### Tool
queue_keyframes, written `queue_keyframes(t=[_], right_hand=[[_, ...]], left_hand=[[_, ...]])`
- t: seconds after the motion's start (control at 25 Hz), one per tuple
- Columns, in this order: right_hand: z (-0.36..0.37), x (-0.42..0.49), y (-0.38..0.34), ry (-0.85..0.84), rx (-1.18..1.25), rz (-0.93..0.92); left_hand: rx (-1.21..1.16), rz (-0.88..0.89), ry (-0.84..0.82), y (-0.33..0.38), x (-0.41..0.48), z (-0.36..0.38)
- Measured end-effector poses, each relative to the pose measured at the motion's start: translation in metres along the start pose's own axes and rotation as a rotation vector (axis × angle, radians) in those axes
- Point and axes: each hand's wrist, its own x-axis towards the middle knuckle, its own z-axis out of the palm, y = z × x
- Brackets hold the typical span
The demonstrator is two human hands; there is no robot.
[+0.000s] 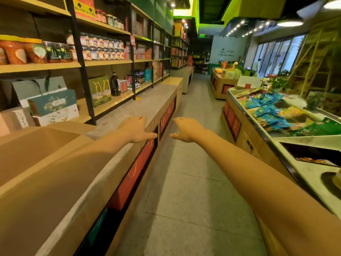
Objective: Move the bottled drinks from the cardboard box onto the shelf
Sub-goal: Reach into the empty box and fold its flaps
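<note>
Both hands are stretching forward, apart and holding nothing: the left hand (136,129) is hovering at the edge of the stone counter (147,104), the right hand (186,129) over the aisle floor (193,182), fingers loose. The cardboard box (36,150) is sitting open on that counter, near left; no bottles are showing inside, though its bottom may be hidden. Turning to the box and gripping each bottle upright by its body seems wisest. One box, one large dark bottle (114,84) standing on the lower shelf (114,105).
</note>
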Motion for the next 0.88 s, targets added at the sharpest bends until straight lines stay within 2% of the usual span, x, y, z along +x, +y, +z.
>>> queue_keyframes(t=[0.32, 0.52, 0.68, 0.88], right_hand=[[0.007, 0.242, 0.007, 0.059, -0.019, -0.097], [0.002, 0.369, -0.007, 0.091, 0.051, -0.180], [0.012, 0.468, -0.049, 0.100, 0.075, -0.343], [0.026, 0.571, -0.123, 0.112, 0.106, -0.682]], left_hand=[[0.055, -0.057, 0.063, -0.086, 0.199, 0.001], [0.087, -0.120, 0.068, -0.154, 0.288, -0.001], [0.122, -0.288, 0.071, -0.221, 0.329, 0.012], [0.091, -0.612, 0.102, -0.291, 0.353, 0.022]])
